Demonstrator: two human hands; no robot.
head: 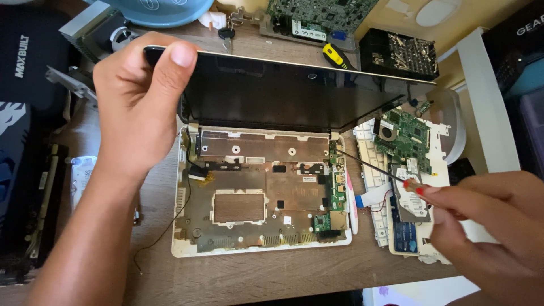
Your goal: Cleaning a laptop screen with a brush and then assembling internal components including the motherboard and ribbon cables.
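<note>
A small white laptop base (187,249) lies open on the wooden desk, its keyboard removed and a metal plate and small green boards exposed. My left hand (139,107) grips the top left corner of the black screen lid (283,96), holding it tilted up. My right hand (493,221) holds a thin screwdriver (371,167) by its handle at the right. The long shaft reaches left, and its tip sits at the right hinge area (335,148) of the base.
A green circuit board (405,139), a hard drive (411,201) and a white keyboard (371,158) lie right of the laptop. A yellow-handled screwdriver (335,55), a black tray of parts (399,54) and another circuit board (317,14) sit behind the lid. Dark cases (25,113) line the left.
</note>
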